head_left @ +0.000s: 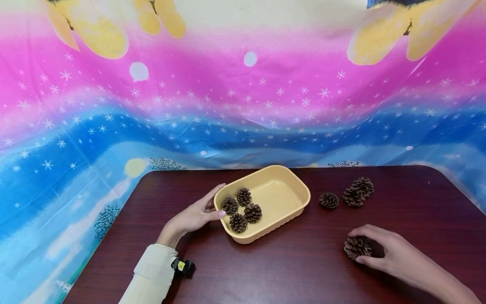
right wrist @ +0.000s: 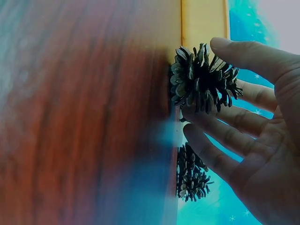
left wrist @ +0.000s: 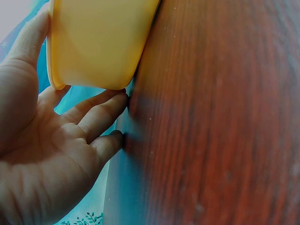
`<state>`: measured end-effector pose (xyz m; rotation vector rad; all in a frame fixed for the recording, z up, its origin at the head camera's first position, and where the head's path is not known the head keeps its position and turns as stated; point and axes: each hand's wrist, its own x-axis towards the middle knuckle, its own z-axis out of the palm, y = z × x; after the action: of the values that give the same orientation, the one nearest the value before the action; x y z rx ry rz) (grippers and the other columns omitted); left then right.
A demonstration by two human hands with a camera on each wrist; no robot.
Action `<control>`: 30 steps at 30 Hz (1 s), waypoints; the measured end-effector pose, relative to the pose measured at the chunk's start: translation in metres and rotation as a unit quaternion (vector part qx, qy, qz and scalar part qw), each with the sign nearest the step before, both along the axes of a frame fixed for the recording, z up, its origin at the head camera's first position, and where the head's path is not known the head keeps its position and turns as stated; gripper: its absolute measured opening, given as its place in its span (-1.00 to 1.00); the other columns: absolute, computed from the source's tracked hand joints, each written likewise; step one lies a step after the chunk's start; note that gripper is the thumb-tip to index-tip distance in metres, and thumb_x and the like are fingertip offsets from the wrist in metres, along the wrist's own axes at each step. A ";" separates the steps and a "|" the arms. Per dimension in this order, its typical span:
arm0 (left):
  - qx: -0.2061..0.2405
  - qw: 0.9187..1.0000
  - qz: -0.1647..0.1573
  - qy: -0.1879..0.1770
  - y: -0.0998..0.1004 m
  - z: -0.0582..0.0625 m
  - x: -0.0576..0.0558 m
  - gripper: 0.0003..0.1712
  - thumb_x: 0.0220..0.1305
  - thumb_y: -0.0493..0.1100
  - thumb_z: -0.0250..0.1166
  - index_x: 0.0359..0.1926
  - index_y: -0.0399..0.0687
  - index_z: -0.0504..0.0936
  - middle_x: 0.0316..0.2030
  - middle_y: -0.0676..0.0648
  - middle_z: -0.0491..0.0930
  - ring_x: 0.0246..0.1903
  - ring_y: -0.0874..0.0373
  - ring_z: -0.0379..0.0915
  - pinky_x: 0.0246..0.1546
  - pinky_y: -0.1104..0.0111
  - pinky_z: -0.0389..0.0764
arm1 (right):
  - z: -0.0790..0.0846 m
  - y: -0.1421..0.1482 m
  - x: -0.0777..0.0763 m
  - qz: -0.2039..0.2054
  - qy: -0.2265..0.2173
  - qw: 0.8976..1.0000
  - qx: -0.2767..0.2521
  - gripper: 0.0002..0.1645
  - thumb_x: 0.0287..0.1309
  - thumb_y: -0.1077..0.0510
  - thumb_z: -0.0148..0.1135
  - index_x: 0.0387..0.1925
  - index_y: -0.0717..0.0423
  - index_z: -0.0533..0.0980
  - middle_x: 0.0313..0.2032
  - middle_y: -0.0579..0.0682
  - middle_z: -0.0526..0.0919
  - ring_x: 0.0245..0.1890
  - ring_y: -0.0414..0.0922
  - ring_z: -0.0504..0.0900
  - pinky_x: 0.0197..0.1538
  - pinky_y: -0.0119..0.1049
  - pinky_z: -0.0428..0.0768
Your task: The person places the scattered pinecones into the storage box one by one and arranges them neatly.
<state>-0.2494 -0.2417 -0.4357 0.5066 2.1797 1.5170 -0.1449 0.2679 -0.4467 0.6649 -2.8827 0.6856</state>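
A yellow plastic basin [head_left: 281, 198] sits at a slant on the table, with several brown pine cones [head_left: 244, 212] gathered at its left end. My left hand [head_left: 195, 217] holds that end, thumb over the rim and fingers along the outer wall; the left wrist view shows the fingertips [left wrist: 123, 99] low against the tabletop. At the right front, my right hand [head_left: 387, 249] has thumb and fingers around a single pine cone [head_left: 356, 248]. In the right wrist view this pine cone [right wrist: 201, 79] is close against the tabletop, thumb on one side and fingers on the other.
Three more pine cones lie right of the basin: one alone [head_left: 329, 200] and a touching pair [head_left: 357, 192]. The dark reddish wooden table [head_left: 288, 270] has rounded far corners. A patterned pink and blue cloth [head_left: 247, 105] hangs behind it. A black strap device [head_left: 184, 267] is on the left wrist.
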 end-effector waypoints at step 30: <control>-0.007 1.000 0.005 0.002 0.000 -0.001 0.000 0.07 0.48 -0.12 0.33 0.72 0.23 -0.19 0.66 -0.27 -0.04 0.51 -0.37 0.20 0.52 -0.16 0.21 | 0.005 -0.002 -0.005 0.024 0.055 0.998 0.004 -0.39 -0.12 0.07 0.71 0.04 -0.18 0.67 -0.04 -0.26 0.73 0.00 -0.48 0.61 -0.11 -0.55 0.58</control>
<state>-0.2494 -0.2420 -0.4362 0.4953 2.1967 1.5054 -0.1497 0.2657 -0.4417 0.7506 -2.7794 0.6239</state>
